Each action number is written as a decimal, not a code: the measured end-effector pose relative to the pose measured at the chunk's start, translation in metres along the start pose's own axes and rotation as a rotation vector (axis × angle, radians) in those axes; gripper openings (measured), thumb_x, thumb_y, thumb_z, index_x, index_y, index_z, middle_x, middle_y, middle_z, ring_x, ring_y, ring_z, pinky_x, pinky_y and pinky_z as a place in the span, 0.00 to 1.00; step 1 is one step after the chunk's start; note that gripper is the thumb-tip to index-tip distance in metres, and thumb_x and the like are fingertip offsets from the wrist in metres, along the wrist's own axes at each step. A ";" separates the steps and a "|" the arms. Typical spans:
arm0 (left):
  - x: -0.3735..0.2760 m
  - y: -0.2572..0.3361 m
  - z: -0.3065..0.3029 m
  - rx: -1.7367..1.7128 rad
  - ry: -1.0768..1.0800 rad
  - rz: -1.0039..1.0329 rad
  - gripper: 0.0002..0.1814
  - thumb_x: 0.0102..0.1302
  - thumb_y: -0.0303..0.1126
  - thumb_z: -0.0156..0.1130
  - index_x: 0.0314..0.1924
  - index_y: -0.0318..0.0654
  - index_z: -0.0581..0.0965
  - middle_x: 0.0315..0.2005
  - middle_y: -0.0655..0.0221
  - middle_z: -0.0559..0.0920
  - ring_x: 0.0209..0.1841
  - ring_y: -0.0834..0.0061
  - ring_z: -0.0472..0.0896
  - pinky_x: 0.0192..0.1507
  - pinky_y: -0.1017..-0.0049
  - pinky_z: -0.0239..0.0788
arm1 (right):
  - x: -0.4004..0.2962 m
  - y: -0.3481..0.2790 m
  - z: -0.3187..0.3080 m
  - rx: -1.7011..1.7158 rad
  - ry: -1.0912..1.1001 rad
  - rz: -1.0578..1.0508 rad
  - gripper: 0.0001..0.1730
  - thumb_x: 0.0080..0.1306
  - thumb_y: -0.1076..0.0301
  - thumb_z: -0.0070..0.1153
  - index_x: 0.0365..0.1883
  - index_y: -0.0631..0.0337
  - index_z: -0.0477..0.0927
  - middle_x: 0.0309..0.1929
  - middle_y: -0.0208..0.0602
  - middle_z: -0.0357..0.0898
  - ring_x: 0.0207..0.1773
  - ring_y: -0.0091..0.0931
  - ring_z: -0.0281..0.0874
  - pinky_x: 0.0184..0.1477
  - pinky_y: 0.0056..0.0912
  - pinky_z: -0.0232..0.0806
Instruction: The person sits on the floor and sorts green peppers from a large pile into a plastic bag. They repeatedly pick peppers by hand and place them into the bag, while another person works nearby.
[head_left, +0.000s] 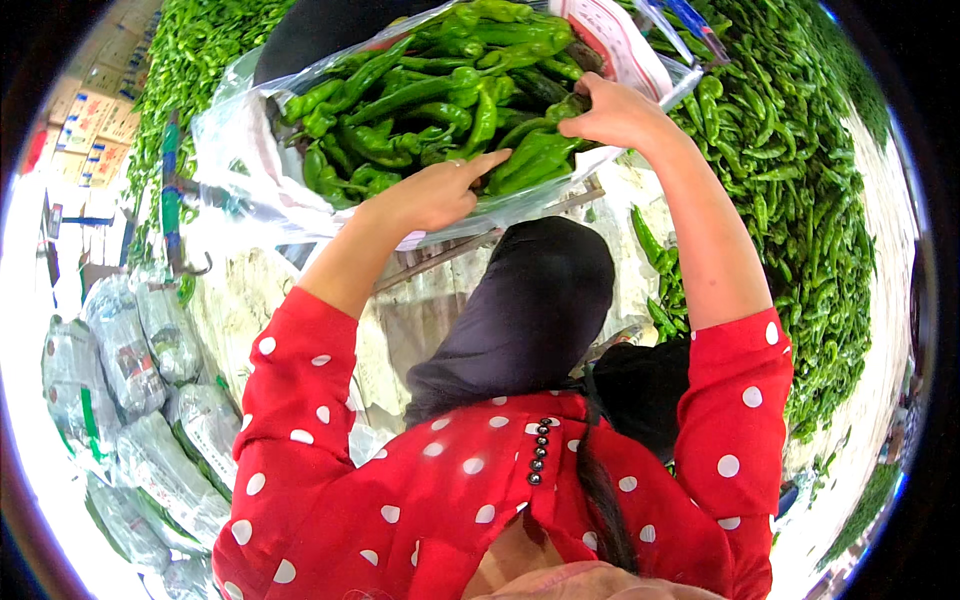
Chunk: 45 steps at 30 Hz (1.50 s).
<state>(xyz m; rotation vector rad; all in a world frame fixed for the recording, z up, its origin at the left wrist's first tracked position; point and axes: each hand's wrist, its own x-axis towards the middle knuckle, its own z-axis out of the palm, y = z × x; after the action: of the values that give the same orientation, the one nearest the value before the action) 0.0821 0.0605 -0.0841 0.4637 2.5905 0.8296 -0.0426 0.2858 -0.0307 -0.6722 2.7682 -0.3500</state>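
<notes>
A clear plastic bag (255, 187), opened wide and lined with printed white material, is full of long green peppers (420, 97). My left hand (435, 191), with a ring on one finger, lies over the near rim of the bag, its index finger stretched out onto a broad green pepper (536, 154). At the right side of the bag my right hand (615, 109) reaches in over the rim, thumb and fingers spread against the peppers; whether it grips one cannot be told. Its fingertips are partly hidden among the peppers.
Large heaps of green peppers (795, 187) lie on the right and at the upper left. Filled clear bags (165, 465) are stacked at lower left, cardboard boxes (94, 127) behind. A metal frame with a hook (171, 202) stands left of the bag. My knee (555, 262) is just below it.
</notes>
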 end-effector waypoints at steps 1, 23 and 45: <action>0.003 0.004 0.002 -0.001 -0.034 -0.024 0.37 0.57 0.26 0.46 0.69 0.48 0.54 0.48 0.43 0.76 0.50 0.48 0.75 0.54 0.59 0.64 | -0.001 0.003 -0.002 -0.003 -0.019 -0.022 0.43 0.47 0.49 0.62 0.57 0.66 0.68 0.49 0.55 0.77 0.51 0.43 0.76 0.54 0.40 0.67; 0.026 0.025 0.034 0.201 0.041 -0.299 0.35 0.64 0.38 0.57 0.66 0.28 0.57 0.59 0.42 0.67 0.60 0.47 0.67 0.60 0.64 0.59 | -0.148 0.410 0.101 0.226 0.301 0.757 0.37 0.53 0.40 0.60 0.53 0.59 0.74 0.48 0.53 0.78 0.49 0.38 0.78 0.52 0.40 0.70; 0.010 0.002 0.040 0.350 0.061 -0.434 0.29 0.60 0.41 0.60 0.49 0.18 0.66 0.42 0.33 0.72 0.44 0.35 0.70 0.47 0.53 0.61 | -0.153 0.401 0.275 0.222 0.291 0.272 0.39 0.48 0.55 0.67 0.59 0.51 0.68 0.64 0.44 0.61 0.64 0.39 0.61 0.64 0.47 0.56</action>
<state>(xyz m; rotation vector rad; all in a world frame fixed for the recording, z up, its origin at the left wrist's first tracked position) 0.0915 0.0858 -0.1153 -0.0424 2.7481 0.2498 0.0097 0.6588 -0.3745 -0.1998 2.9746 -0.7312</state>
